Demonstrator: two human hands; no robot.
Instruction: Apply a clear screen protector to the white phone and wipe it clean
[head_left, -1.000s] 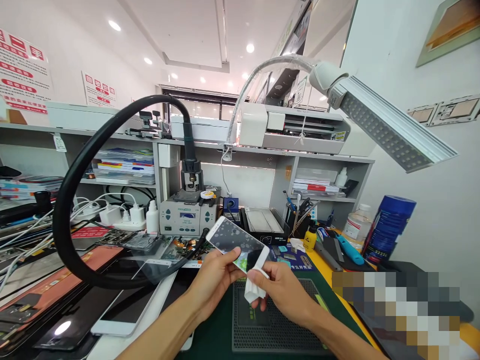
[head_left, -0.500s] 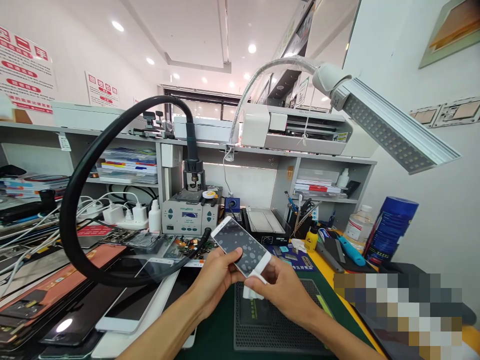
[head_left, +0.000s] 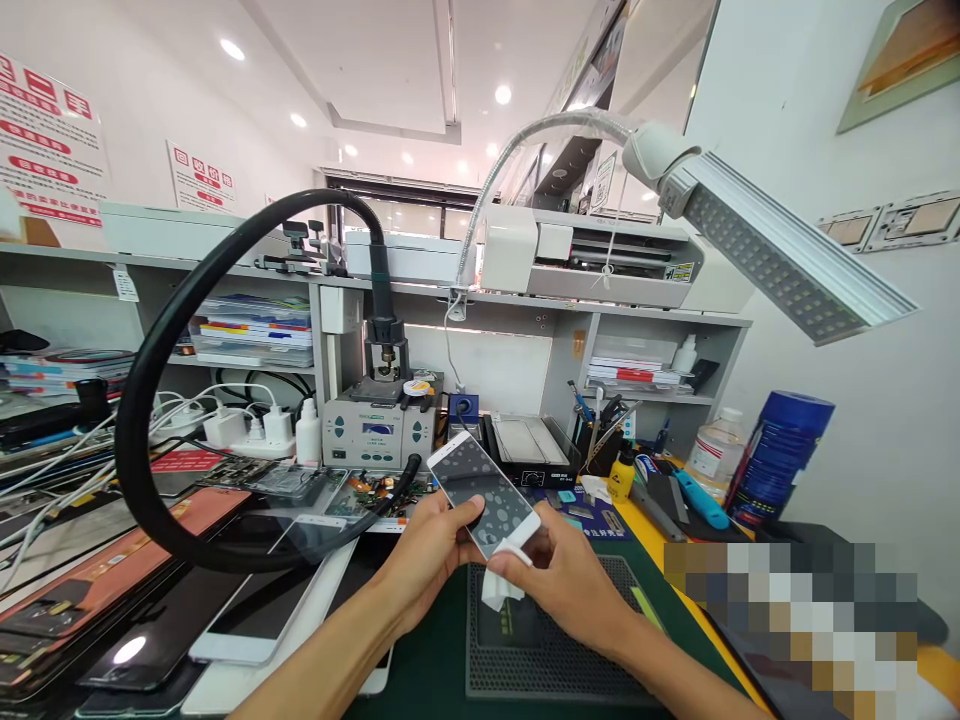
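A white-framed smartphone [head_left: 487, 495] with a dark, blotchy screen is held tilted above the bench. My left hand [head_left: 441, 530] is closed on its left edge, thumb on the screen. At the phone's lower right end, my right hand [head_left: 559, 565] pinches a white tissue [head_left: 501, 588] against the frame. The tissue hangs below the right thumb, and part of it is hidden by the fingers. Under both hands lies a dark perforated mat [head_left: 559, 675] on the green work surface.
A thick black hose [head_left: 135, 440] loops at left from a grey hot-air station [head_left: 360, 430]. Several phones [head_left: 255, 620] and screens crowd the left side. An LED lamp [head_left: 795, 250] overhangs the right. A yellow bottle [head_left: 622, 475], tools and a blue can [head_left: 784, 450] stand at right.
The tissue has shifted a little and its loose end hangs lower. My right hand has slid slightly along the phone's end. My left hand keeps its hold.
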